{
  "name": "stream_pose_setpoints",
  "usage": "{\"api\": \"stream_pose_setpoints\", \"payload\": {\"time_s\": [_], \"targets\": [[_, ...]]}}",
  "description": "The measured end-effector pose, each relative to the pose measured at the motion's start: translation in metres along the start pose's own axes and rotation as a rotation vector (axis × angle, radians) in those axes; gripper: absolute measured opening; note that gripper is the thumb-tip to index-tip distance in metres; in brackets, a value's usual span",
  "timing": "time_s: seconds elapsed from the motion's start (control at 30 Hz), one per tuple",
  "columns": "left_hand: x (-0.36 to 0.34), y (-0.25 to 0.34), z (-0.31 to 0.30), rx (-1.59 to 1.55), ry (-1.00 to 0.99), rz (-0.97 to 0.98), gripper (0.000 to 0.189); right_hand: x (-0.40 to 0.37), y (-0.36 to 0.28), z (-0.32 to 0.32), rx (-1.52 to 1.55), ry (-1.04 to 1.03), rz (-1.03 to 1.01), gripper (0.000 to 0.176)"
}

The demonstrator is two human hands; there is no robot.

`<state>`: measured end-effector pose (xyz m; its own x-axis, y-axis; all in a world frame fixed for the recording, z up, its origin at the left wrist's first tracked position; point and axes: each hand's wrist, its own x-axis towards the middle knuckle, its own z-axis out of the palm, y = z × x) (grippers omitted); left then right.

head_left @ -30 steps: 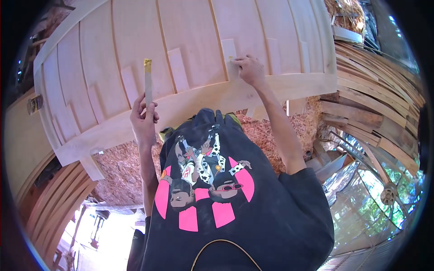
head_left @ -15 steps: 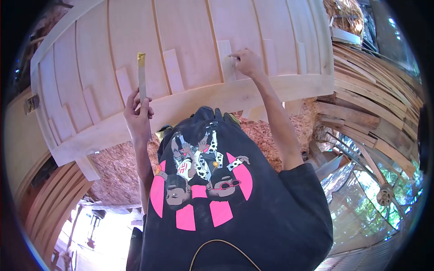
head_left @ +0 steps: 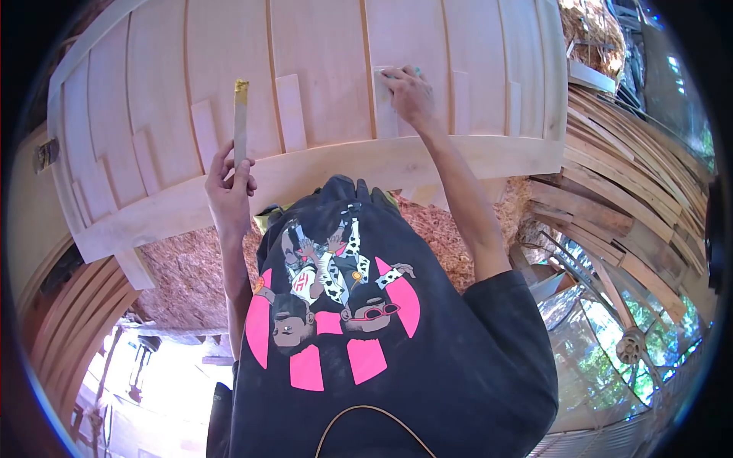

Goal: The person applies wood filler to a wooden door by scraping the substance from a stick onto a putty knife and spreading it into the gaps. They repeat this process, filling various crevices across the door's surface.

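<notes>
My left hand (head_left: 229, 185) is closed around a thin, flat pale strip (head_left: 240, 126), held upright. Its top end carries a yellowish-brown coating. My right hand (head_left: 412, 99) has its fingers curled at the top of a short pale wooden slat (head_left: 384, 111). A small green spot shows by its fingers; whether they grip anything is hidden. The slat lies against a large panel (head_left: 321, 46) of pale boards with darker grooves between them. Other short slats, such as one left of my right hand (head_left: 290, 111), line the panel's lower edge above a wide rail (head_left: 321, 168).
Stacked timber strips (head_left: 626, 168) fill the right side. Curved boards (head_left: 76, 328) stand at the lower left. Reddish-brown shavings (head_left: 191, 267) cover the ground under the panel. A short wooden piece (head_left: 136, 269) juts out below the rail.
My right hand has moved up to the slat's top end, and its extended index finger has curled in. My left hand keeps holding the strip upright. The view has shifted slightly.
</notes>
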<state>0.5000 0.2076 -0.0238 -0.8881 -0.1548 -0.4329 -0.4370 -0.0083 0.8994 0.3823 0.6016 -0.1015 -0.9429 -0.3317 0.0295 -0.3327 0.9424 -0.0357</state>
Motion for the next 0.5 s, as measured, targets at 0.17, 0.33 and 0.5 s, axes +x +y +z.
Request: {"api": "stream_pose_setpoints", "payload": {"time_s": [0.17,0.33,0.5], "targets": [[0.003,-0.002,-0.003,-0.033,-0.006,0.011,0.046,0.012,0.004,-0.014,0.184,-0.120,0.167,0.032],[0.004,0.007,0.003,-0.035,-0.003,0.032,0.044,0.031,0.001,-0.010,0.142,-0.201,0.308,0.031],[0.003,0.007,0.003,-0.029,0.007,0.057,0.041,0.028,-0.007,-0.015,0.072,-0.317,0.211,0.032]]}}
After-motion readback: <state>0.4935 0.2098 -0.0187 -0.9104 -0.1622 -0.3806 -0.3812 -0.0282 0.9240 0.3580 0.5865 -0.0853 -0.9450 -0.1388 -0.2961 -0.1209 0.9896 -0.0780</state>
